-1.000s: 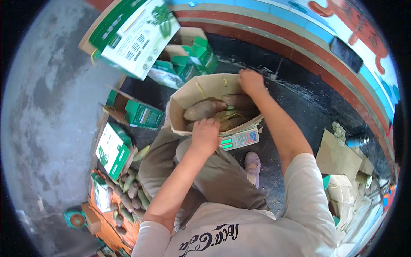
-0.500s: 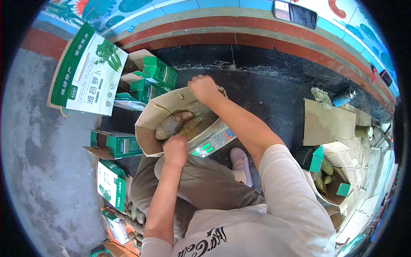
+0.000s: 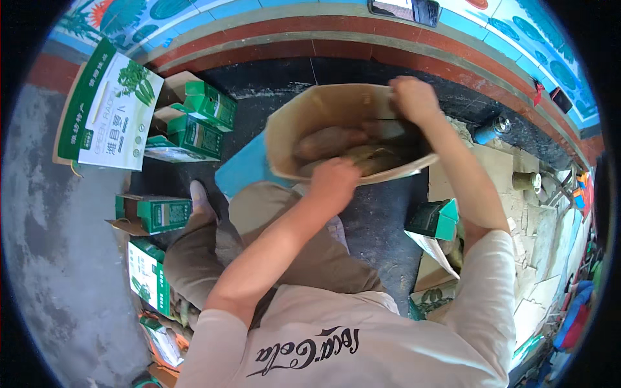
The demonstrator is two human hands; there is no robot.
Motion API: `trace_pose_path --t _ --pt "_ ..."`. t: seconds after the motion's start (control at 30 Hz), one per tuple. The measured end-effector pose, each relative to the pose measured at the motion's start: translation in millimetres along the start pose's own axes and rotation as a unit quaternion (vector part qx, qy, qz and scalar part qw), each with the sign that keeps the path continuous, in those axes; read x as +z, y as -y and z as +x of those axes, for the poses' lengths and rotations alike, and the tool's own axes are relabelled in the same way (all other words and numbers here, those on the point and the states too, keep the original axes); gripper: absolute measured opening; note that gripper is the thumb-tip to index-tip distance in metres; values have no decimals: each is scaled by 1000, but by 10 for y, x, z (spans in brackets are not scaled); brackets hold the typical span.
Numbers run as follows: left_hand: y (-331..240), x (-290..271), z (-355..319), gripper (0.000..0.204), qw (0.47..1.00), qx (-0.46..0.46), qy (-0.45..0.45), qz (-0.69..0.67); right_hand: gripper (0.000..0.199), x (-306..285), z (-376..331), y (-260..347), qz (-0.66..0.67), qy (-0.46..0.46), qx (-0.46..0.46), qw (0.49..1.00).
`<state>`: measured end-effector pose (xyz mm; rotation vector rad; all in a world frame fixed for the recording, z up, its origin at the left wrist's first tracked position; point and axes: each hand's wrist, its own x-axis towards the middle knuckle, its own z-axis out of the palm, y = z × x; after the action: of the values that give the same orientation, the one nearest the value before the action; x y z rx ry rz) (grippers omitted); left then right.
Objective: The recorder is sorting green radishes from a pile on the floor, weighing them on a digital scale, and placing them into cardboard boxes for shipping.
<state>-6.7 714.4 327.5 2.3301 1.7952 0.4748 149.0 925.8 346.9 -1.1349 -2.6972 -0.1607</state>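
An open cardboard box (image 3: 281, 139) is tilted in front of me, above my knees. Inside it lie several long brownish-green radishes (image 3: 333, 141); the far right of its inside is in shadow. My left hand (image 3: 335, 184) grips the near rim, its fingers curled over the edge. At the far right corner my right hand (image 3: 414, 100) is closed on the rim. Left of the box and partly beneath it, a flat blue surface (image 3: 242, 169) shows; I cannot tell what it belongs to.
Green and white cartons stand on the left, including a large printed box (image 3: 113, 107) and a small open carton (image 3: 165, 213). On the right are a green-flapped box (image 3: 433, 220), flattened cardboard (image 3: 475, 174) and a blue bottle (image 3: 491, 131). A phone (image 3: 404, 10) lies on the far ledge.
Both hands have carried the box to the right, and it looks larger. The blue surface has come into view on its left. The scale with lit green displays is no longer visible.
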Motion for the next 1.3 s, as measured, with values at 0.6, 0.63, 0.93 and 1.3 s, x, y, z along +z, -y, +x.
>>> trace_pose_path --t 0.6,0.63,0.93,1.3 --pt "460 -1083 -1037 16 952 -147 -228 -144 25 1717 -1329 -1302 137 202 132 961" --pt "540 -1155 -1261 16 950 -159 -237 -129 25 1650 -1175 -1097 86 271 143 948" --pt "725 -1395 -2793 17 830 -364 -423 -5 13 475 -562 222 -16 122 103 987" --pt "826 -1532 -3310 16 740 -429 -518 -18 18 -533 396 2079 291 -5 -82 953"
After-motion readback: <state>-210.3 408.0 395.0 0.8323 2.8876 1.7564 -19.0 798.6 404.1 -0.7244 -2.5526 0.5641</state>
